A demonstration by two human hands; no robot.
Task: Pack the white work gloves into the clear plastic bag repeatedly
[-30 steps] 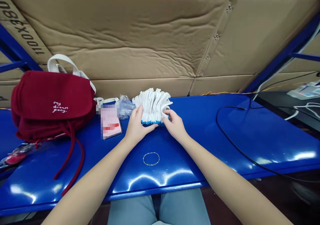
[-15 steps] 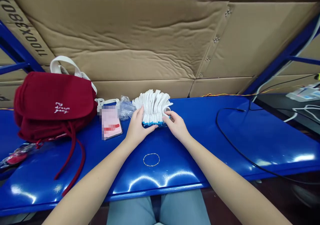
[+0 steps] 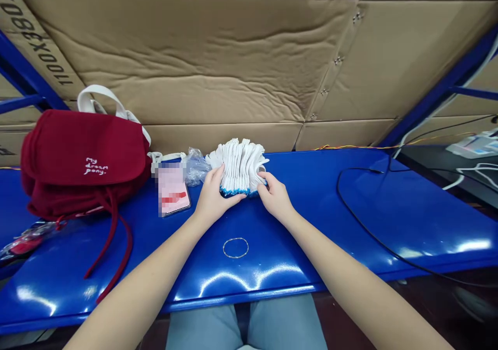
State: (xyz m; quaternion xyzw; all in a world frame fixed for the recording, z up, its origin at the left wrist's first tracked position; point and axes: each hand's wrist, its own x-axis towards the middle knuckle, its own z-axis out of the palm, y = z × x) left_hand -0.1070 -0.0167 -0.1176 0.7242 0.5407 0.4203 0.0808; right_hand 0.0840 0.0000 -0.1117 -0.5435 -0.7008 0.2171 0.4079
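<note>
Left hand (image 3: 218, 193): fingers together and half curled, wrapped against the near left side of the stack of white knit gloves (image 3: 239, 167); has hold of it, with the right hand opposite.

Right hand (image 3: 274, 196): partly closed, fingertips (image 3: 264, 182) pressed on the stack's right end; grips it from that side.

Gloves: a fanned, upright bundle with blue-edged cuffs along the near side, held between both hands just above the desk (image 3: 299, 220); contact with the desk hidden.

Left of hands: clear plastic bag (image 3: 197, 167) just beside the stack; phone (image 3: 173, 189), screen blurred, lying flat next to it; dark red bag (image 3: 80, 153) with white handles (image 3: 97, 101) and drawstrings (image 3: 112, 236) further left.

Near edge: thin loop of elastic cord (image 3: 235, 247) lying flat on the desk.

Right: black cable (image 3: 361, 210) curving across the desk.

Behind: cardboard sheets (image 3: 194, 44) lining the back of the desk.
</note>
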